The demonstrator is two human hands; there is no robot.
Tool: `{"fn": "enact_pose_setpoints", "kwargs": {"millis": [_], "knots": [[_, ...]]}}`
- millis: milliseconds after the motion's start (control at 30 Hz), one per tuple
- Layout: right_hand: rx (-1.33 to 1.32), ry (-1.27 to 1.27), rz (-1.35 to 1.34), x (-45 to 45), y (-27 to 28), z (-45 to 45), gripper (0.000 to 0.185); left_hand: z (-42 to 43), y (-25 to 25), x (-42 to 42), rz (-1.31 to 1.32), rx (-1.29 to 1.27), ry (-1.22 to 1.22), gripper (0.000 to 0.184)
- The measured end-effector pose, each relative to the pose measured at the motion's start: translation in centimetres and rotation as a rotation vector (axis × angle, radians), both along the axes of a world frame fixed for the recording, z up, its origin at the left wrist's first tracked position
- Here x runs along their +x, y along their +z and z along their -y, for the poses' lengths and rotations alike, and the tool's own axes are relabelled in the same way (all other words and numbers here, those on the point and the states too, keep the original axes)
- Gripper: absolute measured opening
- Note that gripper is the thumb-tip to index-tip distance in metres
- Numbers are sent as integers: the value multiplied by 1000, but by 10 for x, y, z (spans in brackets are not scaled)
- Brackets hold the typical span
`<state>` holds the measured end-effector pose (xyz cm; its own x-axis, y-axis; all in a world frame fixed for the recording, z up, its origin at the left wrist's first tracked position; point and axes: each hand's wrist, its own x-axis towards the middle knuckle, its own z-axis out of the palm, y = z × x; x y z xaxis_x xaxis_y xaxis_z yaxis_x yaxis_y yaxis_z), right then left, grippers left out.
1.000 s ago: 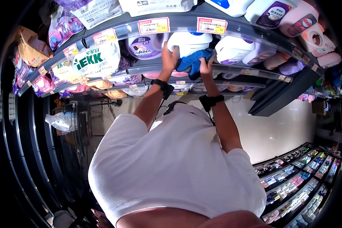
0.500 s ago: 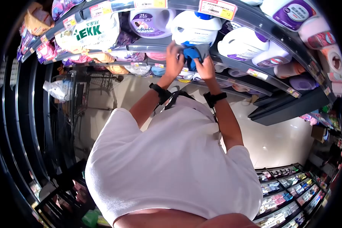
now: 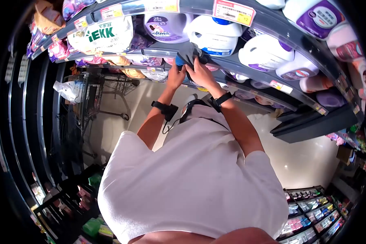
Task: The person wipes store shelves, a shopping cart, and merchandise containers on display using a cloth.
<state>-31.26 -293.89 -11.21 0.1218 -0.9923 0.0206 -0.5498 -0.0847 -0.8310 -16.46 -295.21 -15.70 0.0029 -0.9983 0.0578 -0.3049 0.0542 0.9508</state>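
Note:
A blue and grey cloth (image 3: 188, 54) is bunched up between my two hands, just in front of the shelf edge. My left hand (image 3: 175, 76) grips its lower left part, over the blue side. Beside it, my right hand (image 3: 201, 74) pinches the cloth from the right, the two hands almost touching. Right behind the cloth stand a white jug with a blue cap (image 3: 215, 35) and a purple Softma jug (image 3: 166, 27). Black straps circle both wrists.
Shelves with price tags (image 3: 234, 11) curve across the top, holding a white bag with green letters (image 3: 101, 35) and more jugs (image 3: 266, 53). A metal cart (image 3: 83, 97) with a white plastic bag (image 3: 67, 91) stands at left. Another product rack (image 3: 313, 211) is at lower right.
The cloth has moved left off the white jug's front and turned, showing more grey. Both hands have come closer together around it, and the view has shifted.

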Motion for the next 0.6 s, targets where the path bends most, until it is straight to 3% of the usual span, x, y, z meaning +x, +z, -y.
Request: {"fn": "enact_pose_setpoints", "kwargs": {"millis": [67,100,133,200,233,267,367,467,533,600], "knots": [[-14,-4,-66,-21,-7,-13,64,-6,7,-9,-24,-75,-191,43],[-21,-31,-124,-37,-9,-22,67,-14,18,-17,147,-14,-254,46],[-12,-21,-115,-57,-18,-31,68,-11,-1,-25,54,-21,-389,52],[9,-110,-135,-92,-15,-53,70,-16,-11,-58,140,-233,-445,66],[-182,-161,-169,-108,-34,-61,72,-23,-7,-73,153,-248,-482,67],[-79,-155,-110,-122,-31,-68,74,-30,-8,-85,160,-259,-524,69],[-138,-195,-118,-143,-30,-79,78,-36,-1,-111,353,28,-684,63],[-132,-192,-127,-147,-42,-69,78,-23,4,-97,214,-2,-777,61],[-51,-239,-174,-129,-31,-64,80,-16,-10,-70,235,-134,-716,57],[-27,-176,-100,-100,-29,-50,83,-8,-11,-34,460,-164,-660,57]]}}
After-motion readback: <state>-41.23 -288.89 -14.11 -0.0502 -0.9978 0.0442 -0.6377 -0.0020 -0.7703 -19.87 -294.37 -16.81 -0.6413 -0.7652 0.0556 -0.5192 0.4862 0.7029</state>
